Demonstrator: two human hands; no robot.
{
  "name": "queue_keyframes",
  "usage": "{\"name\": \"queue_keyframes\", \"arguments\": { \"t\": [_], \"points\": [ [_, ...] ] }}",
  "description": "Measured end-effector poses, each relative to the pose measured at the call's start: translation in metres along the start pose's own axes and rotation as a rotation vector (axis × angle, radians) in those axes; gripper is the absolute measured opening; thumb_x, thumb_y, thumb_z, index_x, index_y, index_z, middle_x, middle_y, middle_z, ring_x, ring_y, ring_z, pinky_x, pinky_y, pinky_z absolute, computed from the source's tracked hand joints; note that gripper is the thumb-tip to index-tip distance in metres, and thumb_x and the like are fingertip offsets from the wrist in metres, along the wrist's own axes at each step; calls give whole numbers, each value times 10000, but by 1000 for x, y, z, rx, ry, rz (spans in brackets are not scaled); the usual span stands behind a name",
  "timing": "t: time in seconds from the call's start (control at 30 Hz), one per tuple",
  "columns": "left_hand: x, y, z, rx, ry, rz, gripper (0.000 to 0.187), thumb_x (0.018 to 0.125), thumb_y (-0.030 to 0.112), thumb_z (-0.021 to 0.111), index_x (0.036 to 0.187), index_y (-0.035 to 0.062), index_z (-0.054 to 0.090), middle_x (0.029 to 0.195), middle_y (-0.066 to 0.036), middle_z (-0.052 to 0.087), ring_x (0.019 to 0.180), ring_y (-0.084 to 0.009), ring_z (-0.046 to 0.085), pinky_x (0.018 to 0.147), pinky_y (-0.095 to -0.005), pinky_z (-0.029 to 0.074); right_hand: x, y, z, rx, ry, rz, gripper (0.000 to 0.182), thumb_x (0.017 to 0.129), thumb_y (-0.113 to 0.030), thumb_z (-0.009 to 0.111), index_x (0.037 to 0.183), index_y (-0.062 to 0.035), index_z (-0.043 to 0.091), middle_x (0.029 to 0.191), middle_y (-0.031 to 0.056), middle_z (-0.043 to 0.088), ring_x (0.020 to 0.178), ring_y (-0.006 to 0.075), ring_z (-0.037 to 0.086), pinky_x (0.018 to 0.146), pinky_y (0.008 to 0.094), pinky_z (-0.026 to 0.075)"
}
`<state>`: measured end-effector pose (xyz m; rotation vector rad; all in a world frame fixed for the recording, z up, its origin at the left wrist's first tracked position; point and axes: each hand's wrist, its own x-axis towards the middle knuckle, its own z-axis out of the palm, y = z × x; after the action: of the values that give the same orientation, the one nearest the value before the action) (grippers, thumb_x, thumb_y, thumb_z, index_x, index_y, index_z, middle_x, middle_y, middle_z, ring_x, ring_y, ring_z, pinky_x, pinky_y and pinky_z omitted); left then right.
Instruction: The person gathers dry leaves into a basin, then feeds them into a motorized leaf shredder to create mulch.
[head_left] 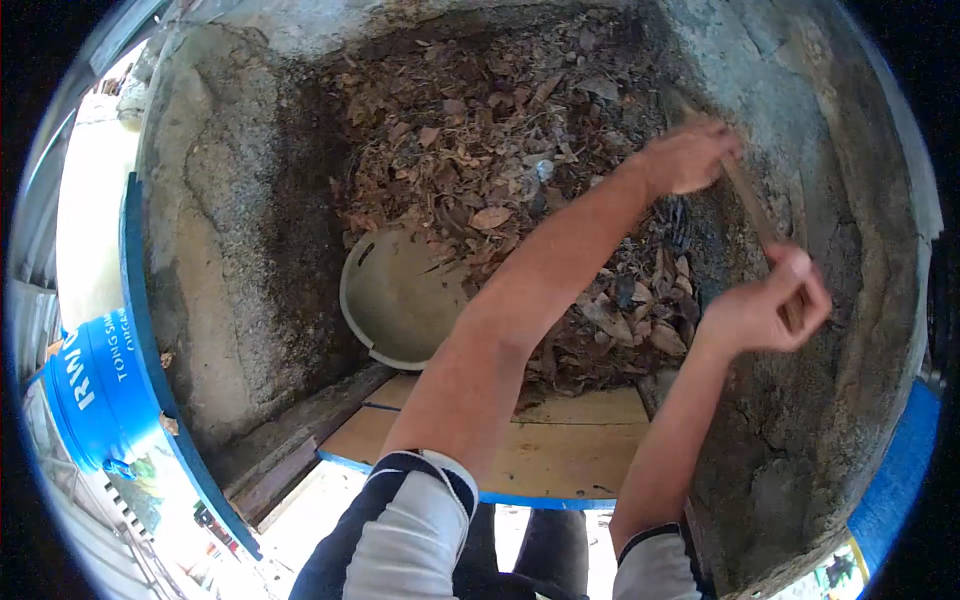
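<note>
A long wooden handle (752, 203) runs slantwise along the right wall of a concrete bin. My left hand (692, 158) reaches across and is closed around its upper part, close to the wall. Lower and nearer to me, my right hand (770, 308) wraps its fingers round the near end of the handle. Past my left hand the far end lies against the wall and leaves, and I cannot tell whether it carries a tool head. Below and left of both hands is a heap of dry brown leaves (490, 217).
A shallow pale basin (400, 300) with a slot in its rim leans in the leaves at the left. Concrete walls (235, 220) surround the heap. A wooden board (560, 455) closes the near side. Outside at the left hangs a blue bucket (105, 390) with white lettering.
</note>
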<state>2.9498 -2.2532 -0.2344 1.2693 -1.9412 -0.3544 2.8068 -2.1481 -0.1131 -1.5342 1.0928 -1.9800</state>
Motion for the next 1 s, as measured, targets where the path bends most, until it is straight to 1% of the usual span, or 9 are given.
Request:
{"name": "queue_keyframes", "arguments": {
  "t": [0.07, 0.13, 0.23, 0.33, 0.43, 0.53, 0.7, 0.8, 1.0],
  "points": [
    [-6, -23, 11, -48, 0, -44, 391, 858, 75, 620, 1244, 90, 564, 1224, -205, 573, 1221, -403, 541, 1055, -496, 442, 6, 25, 7, -18, -22, 72, 178, 1019, -170, 568, 926, -20, 550, 913, 160, 640, 785, 270, 642, 807, 469, 529],
    [-12, -42, 29, -100, 4, -86, 404, 863, 67, 617, 1263, 86, 560, 1283, -215, 569, 1249, -408, 530, 1072, -499, 429, 19, 38, 21, 433, 127, 320, 204, 1021, -190, 593, 926, -15, 549, 854, 155, 678, 743, 250, 653, 807, 435, 526],
    [-20, -67, 68, -143, 107, -170, 404, 873, 76, 623, 1269, 54, 550, 1281, -243, 609, 1214, -442, 568, 1033, -519, 455, 19, 82, 39, 172, -25, 187, 231, 1028, -211, 600, 897, -29, 546, 736, 118, 661, 721, 223, 651, 797, 393, 521],
    [-16, -85, 66, -312, 79, -513, 475, 857, 151, 715, 1285, 42, 541, 1235, -252, 639, 1152, -422, 617, 1010, -487, 488, -8, 99, 56, 401, -90, 461, 350, 1027, -285, 609, 783, -40, 557, 660, 60, 564, 639, 188, 544, 687, 350, 462],
    [-33, -116, 84, -58, -36, -533, 506, 928, 461, 650, 1140, 3, 623, 1031, -284, 695, 1008, -444, 675, 889, -497, 533, -18, 113, 46, 409, -138, 482, 431, 1050, -274, 557, 681, -93, 429, 557, 3, 391, 536, 143, 395, 589, 323, 381],
    [-48, -132, 100, -35, -173, -528, 400, 935, 402, 643, 995, 11, 697, 1002, -273, 699, 1019, -432, 671, 875, -499, 538, -33, 134, 35, 396, -142, 429, 489, 1065, -252, 519, 640, -117, 317, 527, -21, 306, 492, 111, 304, 522, 311, 301],
    [-77, -178, 135, 46, -120, -510, 317, 722, 282, 729, 908, 26, 743, 899, -260, 703, 893, -429, 689, 837, -501, 561, -56, 144, 50, 417, -29, 528, 471, 1055, -241, 502, 636, -120, 325, 523, -9, 310, 465, 141, 302, 527, 349, 325],
    [-133, -171, 117, 129, -219, -548, 303, 725, 274, 717, 884, 17, 740, 854, -266, 692, 863, -426, 693, 818, -502, 569, -74, 146, 42, 444, 57, 730, 480, 1050, -308, 484, 636, -145, 302, 517, 3, 248, 516, 190, 304, 633, 394, 381],
    [-213, -165, 73, 34, -115, -604, 359, 814, 342, 714, 928, 2, 737, 908, -282, 701, 872, -437, 689, 805, -521, 553, -154, 68, 76, 404, 45, 620, 504, 1007, -248, 622, 594, -151, 350, 495, -24, 365, 446, 111, 329, 453, 306, 272]
  ]
}}
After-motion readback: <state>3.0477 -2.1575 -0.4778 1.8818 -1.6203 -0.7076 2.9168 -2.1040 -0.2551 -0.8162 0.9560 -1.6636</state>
